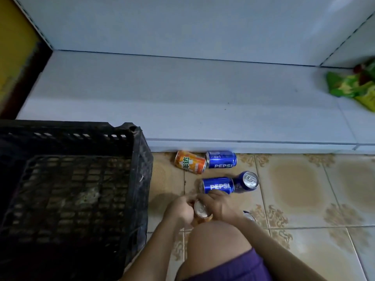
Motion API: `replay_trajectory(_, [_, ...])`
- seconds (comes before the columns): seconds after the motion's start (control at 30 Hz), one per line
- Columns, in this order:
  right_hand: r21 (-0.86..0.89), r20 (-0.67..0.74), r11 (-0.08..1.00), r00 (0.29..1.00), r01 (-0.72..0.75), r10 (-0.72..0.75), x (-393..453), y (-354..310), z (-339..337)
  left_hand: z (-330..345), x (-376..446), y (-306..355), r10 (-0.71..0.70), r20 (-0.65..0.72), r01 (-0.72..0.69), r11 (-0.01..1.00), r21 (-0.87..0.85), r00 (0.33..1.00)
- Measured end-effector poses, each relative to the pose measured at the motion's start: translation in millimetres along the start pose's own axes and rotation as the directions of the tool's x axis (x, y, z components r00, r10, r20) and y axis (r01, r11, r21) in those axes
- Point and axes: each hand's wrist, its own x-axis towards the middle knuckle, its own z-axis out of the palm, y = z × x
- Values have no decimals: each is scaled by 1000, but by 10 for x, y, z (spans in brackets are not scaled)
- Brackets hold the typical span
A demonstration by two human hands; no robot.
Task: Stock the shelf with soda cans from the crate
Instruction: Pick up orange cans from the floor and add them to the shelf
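Note:
An orange soda can stands between my two hands just above my knee. My left hand grips its left side and my right hand curls over its right side. On the tiled floor lie an orange can, a blue Pepsi can, a second Pepsi can and a third blue can with its top facing me. Another can peeks out behind my right wrist. The black plastic crate stands at the left. The white shelf runs across behind the cans.
A green and yellow snack bag lies on the shelf at the far right. A dark post and yellow wall border the shelf's left end. My knee in purple shorts fills the bottom centre. Patterned floor tiles spread to the right.

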Motion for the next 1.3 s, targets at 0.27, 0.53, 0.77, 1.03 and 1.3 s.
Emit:
replay_trajectory(0.27, [545,-225,779,841,-311,492,234,-324,-1159,-728,-641,836,315,123,-333,928,165,941])
replay_trajectory(0.53, [740,-362,672,829,-23,427,647,-876,-2255,-1252,-1390,1462,452,-128,-469,844,-259,883])
replay_trajectory(0.77, [731,-355,674,901,103,248,819,-1454,-3039,-1585,-2062,1774,443,-234,-473,567,-674,865])
replay_trajectory(1.03, [473,-583,835,811,281,57,1120,-2344,-3850,-2214,-2674,1975,492,-740,-865,436,-247,459])
replay_trajectory(1.3, [335,-746,899,662,281,71,1967,-3069,-4468,-3166,-3102,2031,704,-710,-844,384,375,5])
